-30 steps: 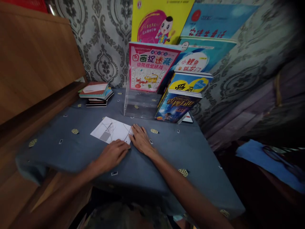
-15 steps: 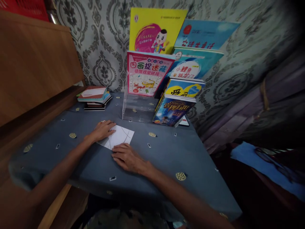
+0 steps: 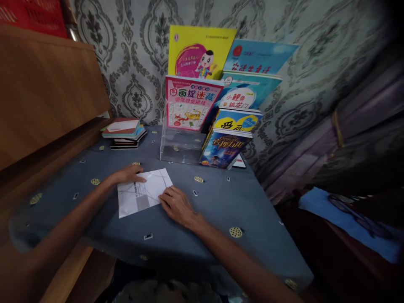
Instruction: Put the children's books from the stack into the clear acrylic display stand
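A white booklet with thin grey lines and a grey square lies flat on the blue-grey tablecloth. My left hand rests on its far left corner, fingers stretched flat. My right hand lies at its right edge, fingers extended and touching the paper. Neither hand lifts anything.
A clear acrylic stand at the back holds several upright children's books. A short stack of books sits at the back left. A wooden panel runs along the left. Patterned wallpaper is behind, a blue cloth at the right.
The booklet has turned and slid toward me and to the left. My left hand moved from its near edge to its far left corner; my right hand shifted to its right edge.
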The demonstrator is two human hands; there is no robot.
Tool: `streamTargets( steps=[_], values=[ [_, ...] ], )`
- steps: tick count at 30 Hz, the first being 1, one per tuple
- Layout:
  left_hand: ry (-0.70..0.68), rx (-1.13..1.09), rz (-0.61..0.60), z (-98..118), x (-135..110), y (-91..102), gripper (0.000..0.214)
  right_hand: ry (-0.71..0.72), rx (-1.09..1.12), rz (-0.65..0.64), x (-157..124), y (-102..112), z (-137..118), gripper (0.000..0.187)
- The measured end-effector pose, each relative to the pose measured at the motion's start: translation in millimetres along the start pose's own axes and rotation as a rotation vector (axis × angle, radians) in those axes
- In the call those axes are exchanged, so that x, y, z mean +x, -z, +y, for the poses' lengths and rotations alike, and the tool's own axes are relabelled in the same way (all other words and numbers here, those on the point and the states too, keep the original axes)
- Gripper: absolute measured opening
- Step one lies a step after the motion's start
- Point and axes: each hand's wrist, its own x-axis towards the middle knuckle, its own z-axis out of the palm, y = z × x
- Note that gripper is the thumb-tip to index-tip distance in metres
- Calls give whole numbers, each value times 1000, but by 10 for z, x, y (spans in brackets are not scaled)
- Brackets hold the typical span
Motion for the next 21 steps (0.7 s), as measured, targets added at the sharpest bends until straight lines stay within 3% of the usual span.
streamTargets(
  steps=[5, 9, 12, 14, 16, 18, 21],
  values=[
    [-37, 9, 221, 204, -348, 257, 30, -152, 171, 109, 15, -13, 28, 24],
    [-39, 210, 511, 586, -710, 371, 31, -410, 450, 344, 55, 32, 236, 36],
    [-147, 297, 571, 802, -882, 70, 25, -622, 713, 545, 65, 118, 501, 54],
    [-241, 329, 494, 865, -930, -286, 27, -712, 793, 642, 50, 190, 646, 60],
    [-310, 343, 389, 881, -947, -645, 24, -722, 732, 687, 27, 246, 701, 59],
    [-328, 317, 347, 881, -943, -897, 24, -656, 600, 631, 19, 258, 631, 54],
    [-291, 249, 351, 883, -882, -1000, 31, -439, 444, 360, 63, 169, 336, 45]
  ],
)
